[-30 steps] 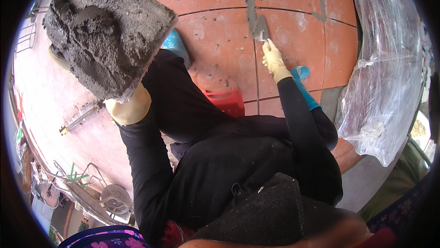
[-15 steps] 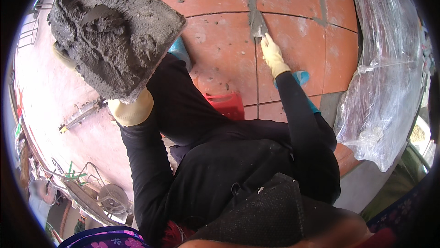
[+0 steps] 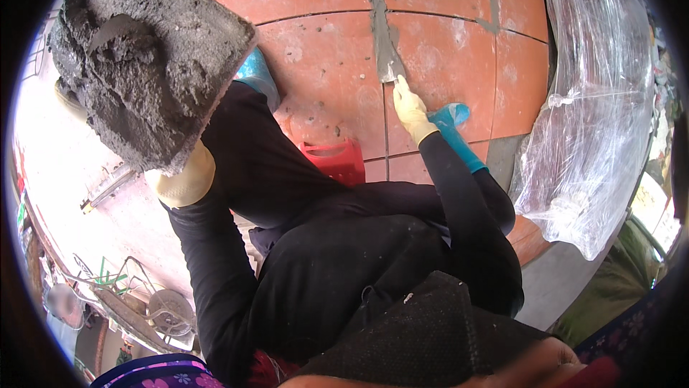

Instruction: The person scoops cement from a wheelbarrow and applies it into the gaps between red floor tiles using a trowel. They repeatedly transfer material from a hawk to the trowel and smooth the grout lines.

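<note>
My left hand (image 3: 188, 178), in a pale yellow rubber glove, supports a flat board (image 3: 228, 28) heaped with wet grey mortar (image 3: 133, 65). The board hides most of its fingers. My right hand (image 3: 412, 110), gloved the same way, is closed on a small trowel (image 3: 391, 67). The trowel's blade lies flat along a joint between terracotta floor tiles (image 3: 445, 58). Grey mortar fills the joint beyond the blade, while on my side of it the joint is a thin dark line.
A red plastic stool (image 3: 336, 161) stands between my legs. My teal boots (image 3: 257, 77) rest on the tiles. Clear plastic wrapping (image 3: 585, 115) covers a stack on the right. A metal tool (image 3: 108, 188) and a wheelbarrow-like frame (image 3: 169, 313) lie to the left.
My right hand has drawn the trowel toward me along the joint, and the grey mortar strip reaches nearer. The mortar board sits further left in view.
</note>
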The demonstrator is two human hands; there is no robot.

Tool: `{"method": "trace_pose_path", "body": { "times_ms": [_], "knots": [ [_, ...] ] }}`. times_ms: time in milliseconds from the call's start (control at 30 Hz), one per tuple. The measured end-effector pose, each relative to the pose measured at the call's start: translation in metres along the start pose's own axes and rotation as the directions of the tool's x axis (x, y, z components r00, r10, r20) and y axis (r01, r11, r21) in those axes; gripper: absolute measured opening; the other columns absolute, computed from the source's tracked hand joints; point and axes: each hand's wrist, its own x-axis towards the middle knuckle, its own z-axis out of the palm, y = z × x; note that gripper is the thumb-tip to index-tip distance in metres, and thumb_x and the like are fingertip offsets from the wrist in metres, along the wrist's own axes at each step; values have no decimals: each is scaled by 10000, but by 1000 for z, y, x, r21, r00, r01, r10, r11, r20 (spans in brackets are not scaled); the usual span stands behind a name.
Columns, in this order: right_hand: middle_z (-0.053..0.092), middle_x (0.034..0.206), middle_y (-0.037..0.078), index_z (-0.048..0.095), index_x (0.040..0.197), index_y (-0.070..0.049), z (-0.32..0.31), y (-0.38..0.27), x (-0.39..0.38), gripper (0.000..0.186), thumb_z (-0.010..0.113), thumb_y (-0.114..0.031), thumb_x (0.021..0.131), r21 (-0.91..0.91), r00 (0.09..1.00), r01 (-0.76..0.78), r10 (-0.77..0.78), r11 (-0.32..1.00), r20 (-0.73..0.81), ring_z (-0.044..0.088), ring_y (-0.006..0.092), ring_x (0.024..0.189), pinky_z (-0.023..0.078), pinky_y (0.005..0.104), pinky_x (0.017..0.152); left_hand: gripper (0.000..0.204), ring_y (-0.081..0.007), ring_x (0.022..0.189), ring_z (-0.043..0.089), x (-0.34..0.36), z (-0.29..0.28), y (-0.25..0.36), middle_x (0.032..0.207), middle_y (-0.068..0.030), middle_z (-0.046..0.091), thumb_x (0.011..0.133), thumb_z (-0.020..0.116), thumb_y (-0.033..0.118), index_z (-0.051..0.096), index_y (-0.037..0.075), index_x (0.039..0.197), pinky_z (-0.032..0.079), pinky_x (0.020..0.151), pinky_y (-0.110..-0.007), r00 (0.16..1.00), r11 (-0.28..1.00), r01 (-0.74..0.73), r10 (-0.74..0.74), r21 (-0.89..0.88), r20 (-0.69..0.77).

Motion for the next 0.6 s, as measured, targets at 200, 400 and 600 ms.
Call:
{"method": "trace_pose_path", "body": {
  "times_ms": [200, 400, 600],
  "knots": [
    [724, 983, 268, 497, 1505, -217, -29, 2, -54, 494, 501, -395, 1045, 29, 993, 0, -3, 1000, 117, 709, 438, 838, 538, 568, 711, 1094, -402, 1559, 209, -4, 5, -2, 1665, -269, 230, 877, 568, 781, 249, 36, 1610, 210, 1291, -461, 991, 999, 21, -27, -43, -131],
    [724, 954, 125, 439, 1554, -119, -133, -31, -60, 591, 505, -409, 1043, 379, 853, -365, 143, 850, 501, 650, 184, 686, 532, 368, 602, 996, -398, 1543, 248, -5, -4, -9, 1648, -270, 261, 935, 493, 716, 252, 19, 1604, 216, 1290, -462, 978, 993, -23, -2, -113, -210],
    [705, 942, 144, 484, 1528, -131, -130, -72, 45, 583, 482, -453, 1043, 310, 961, -218, 149, 925, 232, 668, 208, 693, 548, 378, 610, 576, -324, 1496, 372, -8, 28, -7, 1600, -244, 364, 1117, 403, 263, 241, 6, 1607, 301, 1271, -432, 984, 904, -84, 141, -418, 107]
  ]
}}
